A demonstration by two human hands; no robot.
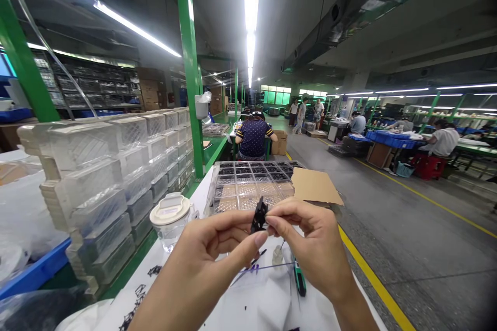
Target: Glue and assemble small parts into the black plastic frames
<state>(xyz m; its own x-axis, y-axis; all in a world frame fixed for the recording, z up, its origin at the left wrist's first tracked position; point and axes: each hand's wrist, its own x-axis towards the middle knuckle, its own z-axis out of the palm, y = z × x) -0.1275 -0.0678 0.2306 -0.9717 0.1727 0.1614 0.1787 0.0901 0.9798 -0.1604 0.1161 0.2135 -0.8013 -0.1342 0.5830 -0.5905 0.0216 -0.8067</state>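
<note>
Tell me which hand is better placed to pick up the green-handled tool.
Right, probably: the right hand hovers directly above the green-handled tool; the left hand sits farther left, both pinching the small black part.

1. My left hand (212, 253) comes up from the lower left, the forearm bare, the palm turned toward my right hand.
2. Its thumb and forefinger are pinched together at the tips.
3. My right hand (314, 243) comes from the lower right, its back toward me, the fingers curled inward.
4. The fingertips of both hands meet in the middle, almost touching.
</note>
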